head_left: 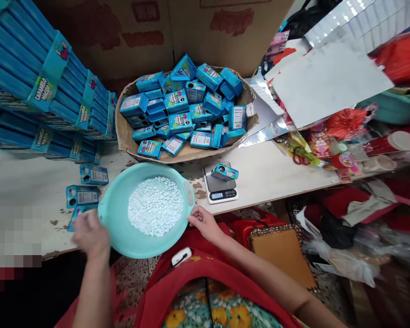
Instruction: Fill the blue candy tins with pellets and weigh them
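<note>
A turquoise plastic basin (118,232) juts over the table's front edge, with a bed of small white candies (156,206) inside. My right hand (205,222) pinches its rim at the right, just below the grey handle patch. Motion blurs my left hand (90,234), which is at the basin's left side, close to several small blue candy boxes (82,196) on the table; its fingers are smeared. To the right of the basin, a digital kitchen scale (222,195) carries one blue candy box (224,172) and its display is lit.
Behind the basin stands a cut-down cardboard box (123,139) heaped with blue candy boxes. Stacked blue display cartons (54,91) rise at the left. A large cardboard carton (191,32) closes off the back. White sheets (331,82) and wrapped goods crowd the right; a stool (282,255) is below.
</note>
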Demonstrator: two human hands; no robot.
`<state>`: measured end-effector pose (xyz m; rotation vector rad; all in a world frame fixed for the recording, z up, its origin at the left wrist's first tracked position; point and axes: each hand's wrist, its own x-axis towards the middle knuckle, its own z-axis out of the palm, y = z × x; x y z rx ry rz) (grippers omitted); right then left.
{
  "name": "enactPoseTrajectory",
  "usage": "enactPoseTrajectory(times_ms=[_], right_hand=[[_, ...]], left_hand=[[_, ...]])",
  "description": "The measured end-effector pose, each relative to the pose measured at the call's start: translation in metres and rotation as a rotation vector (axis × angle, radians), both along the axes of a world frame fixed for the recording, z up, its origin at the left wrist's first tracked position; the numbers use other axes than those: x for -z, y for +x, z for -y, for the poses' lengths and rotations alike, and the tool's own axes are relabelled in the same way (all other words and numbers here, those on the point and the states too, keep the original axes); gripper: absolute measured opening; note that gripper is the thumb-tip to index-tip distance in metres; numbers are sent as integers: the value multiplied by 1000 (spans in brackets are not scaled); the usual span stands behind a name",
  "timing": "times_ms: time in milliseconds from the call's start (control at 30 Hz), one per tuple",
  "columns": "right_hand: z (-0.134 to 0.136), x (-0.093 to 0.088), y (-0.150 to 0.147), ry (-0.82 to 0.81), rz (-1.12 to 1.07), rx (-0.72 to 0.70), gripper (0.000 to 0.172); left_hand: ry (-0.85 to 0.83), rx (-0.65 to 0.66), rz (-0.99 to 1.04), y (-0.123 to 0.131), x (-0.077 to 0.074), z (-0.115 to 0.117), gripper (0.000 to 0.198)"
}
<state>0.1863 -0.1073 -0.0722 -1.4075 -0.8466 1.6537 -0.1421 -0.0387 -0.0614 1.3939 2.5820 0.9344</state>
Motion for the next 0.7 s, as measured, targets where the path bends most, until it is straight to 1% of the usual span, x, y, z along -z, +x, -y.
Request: enactPoseTrajectory(times_ms=[33,67,100,167,200,233,300,367,433,500,533,600,667,700], right_hand=[[-3,2,-4,-16,-21,15,34],[-5,4,-5,-32,-33,30,37],[-8,6,-6,-44,-38,36,39],[-10,8,-5,-52,-47,37,40],[-11,9,-4,-53,-48,40,40],[-11,9,-4,-54,-48,45,40],[-11,9,-4,-63,-52,56,40],[-12,9,-4,-71,-55,72,42],[-12,9,-4,-71,-52,79,42],[-13,9,-4,-72,-44,72,41],[-13,9,-3,-73,-42,66,41],[-13,9,-2,-73,-37,52,41],[-13,10,-1,-68,-27,40,41],[-13,10,-1,-65,-21,36,40]], left_hand=[[-43,176,65,25,1,-10,28],[-129,338,142,52,4,-20,27],[-242,465,201,79,9,-32,26],[-407,600,201,129,24,-51,25],[-450,646,177,149,32,-57,23],[-484,670,160,166,38,-60,21],[-553,708,175,187,45,-59,19],[-635,746,238,194,46,-51,16],[-696,791,302,192,41,-42,11],[-722,820,351,186,36,-35,7],[-739,825,419,183,34,-32,7],[-777,812,640,178,31,-29,13],[-788,785,864,174,32,-26,20],[-782,778,929,173,32,-26,21]])
